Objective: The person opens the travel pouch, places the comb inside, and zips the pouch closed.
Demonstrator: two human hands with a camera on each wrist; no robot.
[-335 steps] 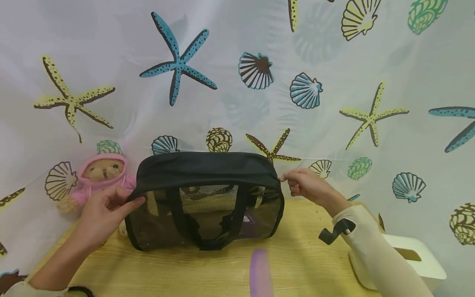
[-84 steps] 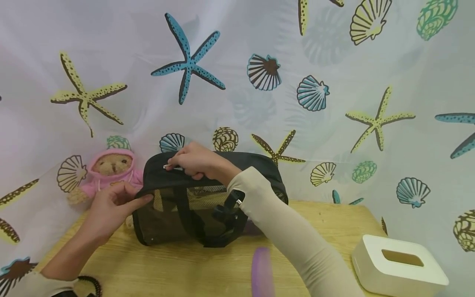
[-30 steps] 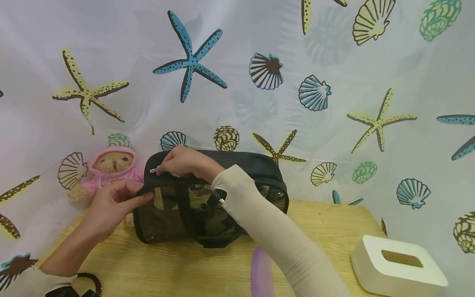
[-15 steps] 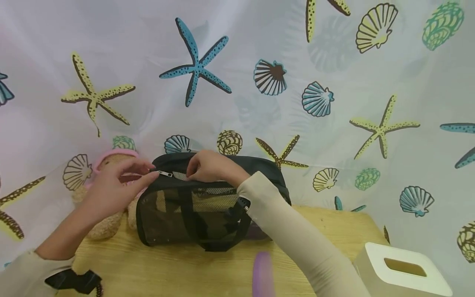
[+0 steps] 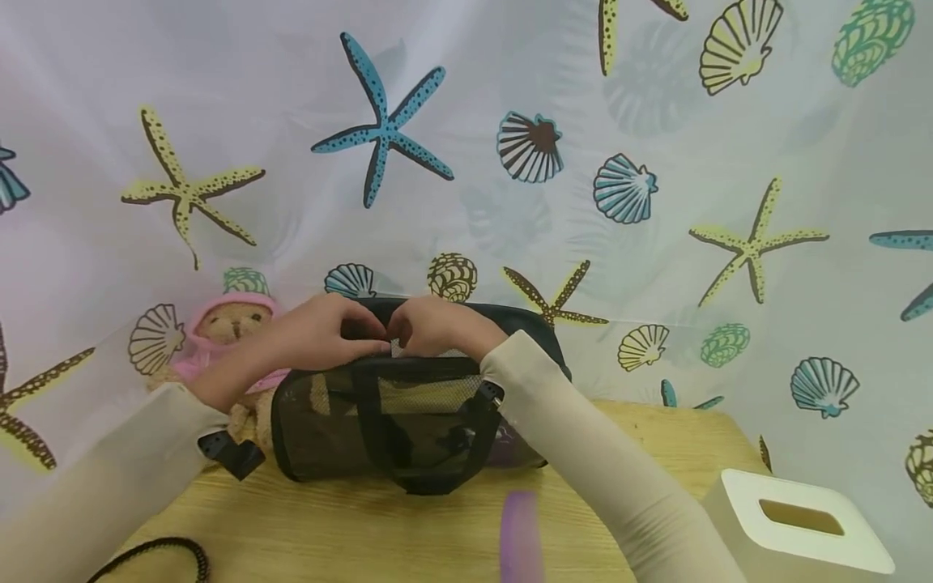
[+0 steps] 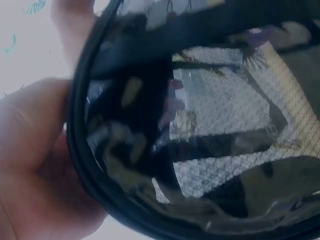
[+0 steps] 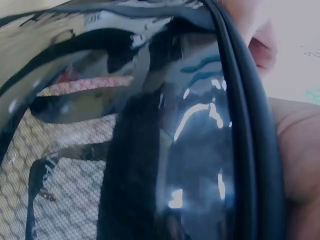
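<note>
A black handbag [image 5: 313, 429] with a see-through front and two dark handles [image 5: 430, 483] stands upright on the table. Its top slit is unzipped, and pale mesh shows between the hands. My left hand [image 5: 313, 330] pinches the top edge near the middle, thumb in front and fingers behind. Close beside it, my right hand [image 5: 445, 328] has its fingers curled over the same opening. The zip pull is hidden. In the left wrist view the bag's clear side [image 6: 220, 100] fills most of the picture; the right wrist view shows dark piping [image 7: 245, 120] beside the hand.
A teddy bear in a pink hood [image 5: 236, 320] sits left of the bag. A purple translucent strip [image 5: 520, 534] lies in front, and a white tissue box [image 5: 809, 506] stands at right. A black coiled cord [image 5: 171, 541] lies at front left. A patterned curtain [image 5: 466, 219] hangs behind.
My right hand drew the zip pull from the bag's right end to its left, then let it go and moved back right. My left hand left the left corner for the middle of the opening.
</note>
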